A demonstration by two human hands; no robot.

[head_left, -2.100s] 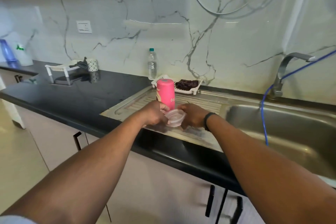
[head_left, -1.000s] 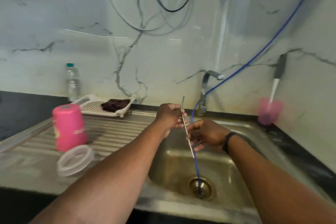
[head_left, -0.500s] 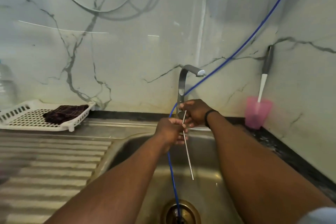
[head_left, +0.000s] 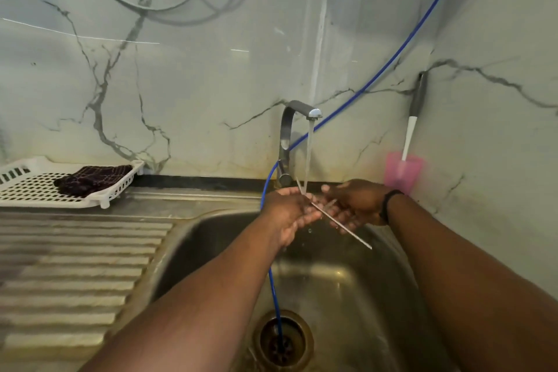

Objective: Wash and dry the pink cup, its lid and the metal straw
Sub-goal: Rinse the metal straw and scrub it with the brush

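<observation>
The thin metal straw (head_left: pixel 347 228) slants down to the right over the sink basin (head_left: pixel 377 296), its upper end in the stream of water from the tap (head_left: pixel 302 109). My left hand (head_left: pixel 288 214) grips the straw near its upper end. My right hand (head_left: pixel 354 204) reaches in from the right, and its fairly straight fingers lie under the middle of the straw and touch it. Both hands are wet under the stream. The pink cup and its lid are out of view.
A blue hose (head_left: pixel 273 287) runs from the wall down into the drain (head_left: pixel 282 338). A white perforated tray (head_left: pixel 90 199) with a dark cloth (head_left: pixel 93 178) sits on the ribbed drainboard (head_left: pixel 75 266). A pink holder (head_left: pixel 404 174) with a brush stands in the right corner.
The tap now runs. My right hand left the tap's base and came under the straw. The straw has tilted from near upright to slanting right, with its upper end in the water.
</observation>
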